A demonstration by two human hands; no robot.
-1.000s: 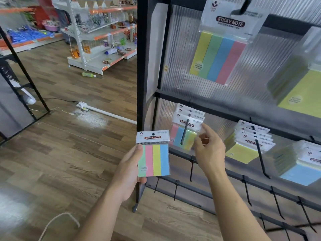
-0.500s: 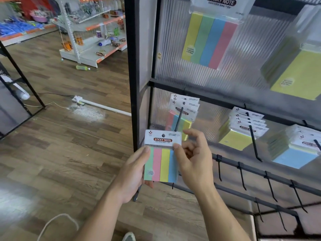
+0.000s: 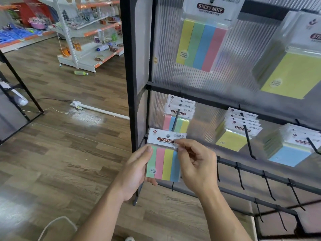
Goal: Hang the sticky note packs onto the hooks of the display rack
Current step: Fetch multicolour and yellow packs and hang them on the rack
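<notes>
Left hand (image 3: 137, 171) and right hand (image 3: 196, 164) grips clamped on the sticky note pack (image 3: 165, 164), frame centre — if we misalign its hole with the hook (image 3: 176, 120) above, it likely drops.

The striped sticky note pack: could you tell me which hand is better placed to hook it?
Likely right: right hand pinches the pack's header near its hole, nearer the hook; left hand holds its side.
</notes>
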